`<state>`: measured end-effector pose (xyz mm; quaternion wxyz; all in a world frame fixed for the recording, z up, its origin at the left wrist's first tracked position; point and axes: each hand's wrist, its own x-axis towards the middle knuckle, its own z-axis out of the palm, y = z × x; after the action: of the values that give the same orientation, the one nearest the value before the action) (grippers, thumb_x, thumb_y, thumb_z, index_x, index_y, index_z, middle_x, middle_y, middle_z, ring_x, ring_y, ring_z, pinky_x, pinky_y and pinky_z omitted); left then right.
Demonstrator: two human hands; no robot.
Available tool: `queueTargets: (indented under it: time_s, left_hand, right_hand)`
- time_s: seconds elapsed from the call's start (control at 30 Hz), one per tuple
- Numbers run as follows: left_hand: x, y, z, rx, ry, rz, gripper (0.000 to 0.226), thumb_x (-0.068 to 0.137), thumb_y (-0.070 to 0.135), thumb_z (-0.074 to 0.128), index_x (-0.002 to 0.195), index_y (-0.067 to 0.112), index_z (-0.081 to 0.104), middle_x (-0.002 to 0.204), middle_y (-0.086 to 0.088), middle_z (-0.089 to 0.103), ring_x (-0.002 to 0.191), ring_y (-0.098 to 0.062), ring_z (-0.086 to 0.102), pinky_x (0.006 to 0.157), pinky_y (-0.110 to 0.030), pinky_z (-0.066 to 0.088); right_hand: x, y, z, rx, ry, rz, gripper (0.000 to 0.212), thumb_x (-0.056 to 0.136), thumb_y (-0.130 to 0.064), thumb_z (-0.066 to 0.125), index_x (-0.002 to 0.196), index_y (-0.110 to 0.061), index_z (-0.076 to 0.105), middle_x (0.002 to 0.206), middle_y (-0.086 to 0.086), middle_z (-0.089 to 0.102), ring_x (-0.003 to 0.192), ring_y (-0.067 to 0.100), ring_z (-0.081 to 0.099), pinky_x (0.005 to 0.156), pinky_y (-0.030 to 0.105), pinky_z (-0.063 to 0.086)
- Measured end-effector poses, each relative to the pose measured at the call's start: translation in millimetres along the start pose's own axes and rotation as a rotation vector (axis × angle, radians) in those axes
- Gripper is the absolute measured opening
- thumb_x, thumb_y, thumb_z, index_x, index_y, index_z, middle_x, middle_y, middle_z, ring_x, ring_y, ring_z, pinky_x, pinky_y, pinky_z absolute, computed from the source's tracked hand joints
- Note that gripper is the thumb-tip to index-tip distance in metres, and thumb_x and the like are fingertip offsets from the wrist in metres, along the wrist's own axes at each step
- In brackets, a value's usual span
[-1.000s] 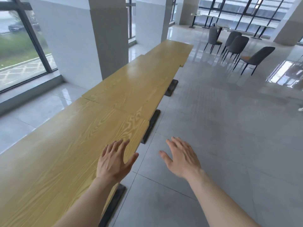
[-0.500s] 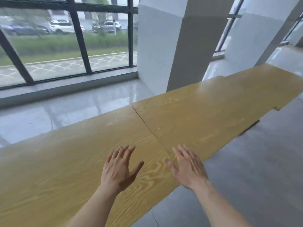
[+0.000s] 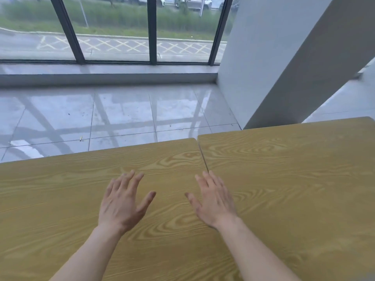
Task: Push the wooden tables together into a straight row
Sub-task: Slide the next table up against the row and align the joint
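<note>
Two wooden tables fill the lower half of the head view, butted end to end. The left table (image 3: 60,189) and the right table (image 3: 294,169) meet at a thin dark seam (image 3: 203,157), and the right table's far edge sits slightly further from me than the left one's. My left hand (image 3: 123,201) hovers over the left table with fingers spread, holding nothing. My right hand (image 3: 213,201) is spread over the seam, its fingertips at the right table's edge, also holding nothing. Whether the palms touch the wood is not visible.
Glossy grey floor tiles (image 3: 121,116) lie beyond the tables. A large grey pillar (image 3: 274,57) stands at the right, close to the right table's far edge. Floor-to-ceiling windows (image 3: 113,27) with dark frames and a low sill run along the back.
My view has swung left from along the row to face across the tables toward the windows. Both hands now sit further over the tabletops, with the right hand at the seam.
</note>
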<state>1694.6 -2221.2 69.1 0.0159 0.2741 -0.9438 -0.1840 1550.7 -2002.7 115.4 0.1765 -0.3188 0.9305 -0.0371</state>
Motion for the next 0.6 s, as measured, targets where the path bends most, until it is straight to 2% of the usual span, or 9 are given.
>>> queueTargets:
  time_s: [0.23,0.4,0.5,0.6]
  left_hand:
    - [55.4,-13.9,20.9,0.02,0.028,-0.073,0.084,0.087,0.083,0.021,0.156,0.037,0.033,0.166,0.001,0.033,0.156,-0.021,0.021,0.128,-0.04,0.007]
    - [50.0,-12.7,47.9,0.058,-0.02,-0.088,0.084,0.087,0.084,0.022,0.159,0.041,0.024,0.17,0.003,0.023,0.159,-0.019,0.011,0.128,-0.038,-0.003]
    - [47.3,-6.2,55.7,0.074,-0.014,-0.098,0.084,0.087,0.083,0.025,0.159,0.039,0.027,0.17,0.002,0.025,0.159,-0.02,0.012,0.129,-0.041,-0.001]
    - [39.4,-1.3,60.0,0.083,-0.001,-0.087,0.083,0.088,0.081,0.03,0.157,0.036,0.032,0.169,-0.001,0.028,0.158,-0.023,0.015,0.129,-0.043,0.002]
  right_hand:
    - [84.4,0.8,22.1,-0.008,0.018,-0.119,0.081,0.101,-0.07,0.022,0.164,-0.021,0.017,0.174,0.006,0.009,0.16,0.021,-0.002,0.13,0.042,0.0]
    - [93.8,11.3,46.7,-0.021,0.012,-0.144,0.081,0.101,-0.071,0.021,0.165,-0.021,0.015,0.174,0.007,0.008,0.161,0.022,-0.003,0.13,0.041,0.0]
    - [92.7,16.3,49.6,-0.012,0.026,-0.147,0.08,0.102,-0.069,0.024,0.165,-0.02,0.017,0.174,0.008,0.01,0.161,0.022,0.0,0.129,0.038,-0.003]
    - [81.7,22.6,55.7,-0.023,0.058,-0.152,0.079,0.101,-0.067,0.027,0.163,-0.018,0.023,0.172,0.009,0.016,0.16,0.024,0.005,0.13,0.039,0.001]
